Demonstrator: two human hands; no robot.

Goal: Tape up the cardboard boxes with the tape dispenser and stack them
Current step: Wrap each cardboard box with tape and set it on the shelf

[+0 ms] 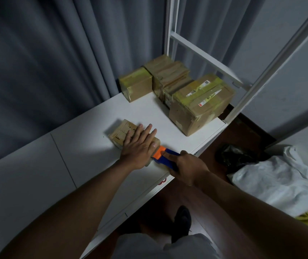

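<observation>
White table (86,131) taken as landmark. Flat cardboard box (123,134) lies on the table near its front edge, long axis running from the table's rear-left toward the front-right edge. Dark marks show on its taped top; not legible.

Left hand (140,146) lies flat on the box's top, fingers straight and spread, pointing toward the back of the table. It presses; it does not wrap the box.

Right hand (187,168) is curled round the blue handle of the tape dispenser (163,155), index finger laid along the handle. The dispenser's orange head meets the box's front-right end, partly hidden under the left hand; its handle extends past the table's front edge, roughly in line with the box's long axis.

At the table's far right end: large box (201,105) with yellow-green tape and white labels (barcode and small red mark visible, text too small to read). Behind it, toward the rear corner, a taller box (168,77); to its left, a small box (136,84), apart from it.

Red mark on the table's front edge, near the right wrist; unreadable.
</observation>
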